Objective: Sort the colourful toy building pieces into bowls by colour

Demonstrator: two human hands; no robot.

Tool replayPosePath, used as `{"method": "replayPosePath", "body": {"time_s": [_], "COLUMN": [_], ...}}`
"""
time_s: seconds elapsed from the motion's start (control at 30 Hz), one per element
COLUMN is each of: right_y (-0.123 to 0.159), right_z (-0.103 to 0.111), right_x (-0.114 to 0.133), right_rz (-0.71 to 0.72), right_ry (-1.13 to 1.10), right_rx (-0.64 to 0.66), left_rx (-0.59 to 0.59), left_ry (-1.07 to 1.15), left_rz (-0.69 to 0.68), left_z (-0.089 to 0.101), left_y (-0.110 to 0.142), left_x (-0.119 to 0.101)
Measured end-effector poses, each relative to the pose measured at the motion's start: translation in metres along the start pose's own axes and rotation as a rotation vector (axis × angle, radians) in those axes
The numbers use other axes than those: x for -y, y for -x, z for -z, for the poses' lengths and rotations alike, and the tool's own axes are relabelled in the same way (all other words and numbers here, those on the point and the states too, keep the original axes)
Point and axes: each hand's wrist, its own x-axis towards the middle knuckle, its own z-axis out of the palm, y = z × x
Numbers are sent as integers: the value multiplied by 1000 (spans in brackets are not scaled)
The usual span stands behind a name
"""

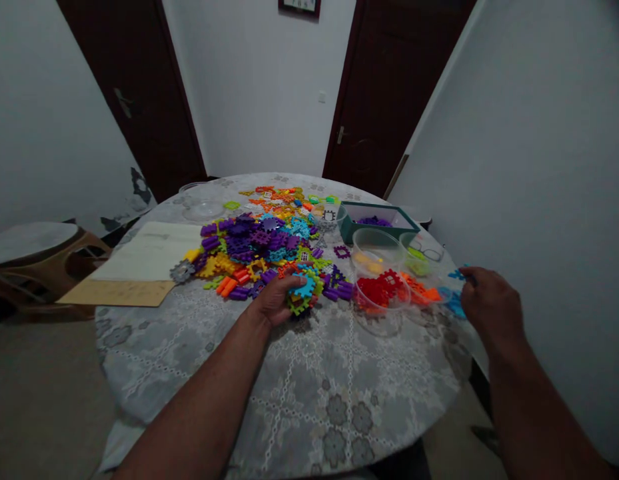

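Note:
A heap of bright plastic interlocking blocks [259, 243] covers the middle of a round table [299, 393]. My left hand [275, 298] rests at the heap's near edge, fingers curled round a small cluster of blue, green and yellow blocks [303, 293]. My right hand [490, 308] hovers at the table's right edge over a clear bowl of blue blocks [455, 303], fingers pinched together on a blue block [458, 274]. Clear bowls nearby hold red blocks [383, 291], yellow blocks [374, 257], orange blocks [422, 290] and green blocks [420, 261].
A teal box [376, 217] with purple blocks stands behind the bowls. An empty clear bowl [202, 203] sits at the far left of the table, beside a flat cardboard sheet [139, 263]. A wooden stool [39, 257] stands left of the table. A wall runs close on the right.

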Motion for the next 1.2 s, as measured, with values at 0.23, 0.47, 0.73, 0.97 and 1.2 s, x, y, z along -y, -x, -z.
{"method": "replayPosePath", "body": {"time_s": [0.23,0.47,0.73,0.97,1.2], "right_y": [12,21,39,32,17], "right_z": [-8,30,22,7,33], "right_x": [-23,128,239,252,205], "right_rz": [-56,180,453,367,194], "right_ry": [83,-608,-918,-897,-750], "right_rx": [-9,58,413,338,216], "left_rx": [7,-1,41,4,41], "left_ry": [-19,1,2,30,41], "left_rz": [32,31,-4,2,18], "left_z": [-7,-8,-5,1,0], "left_y": [3,4,3,1,3], "left_x": [-7,-5,-2,0,-2]}}
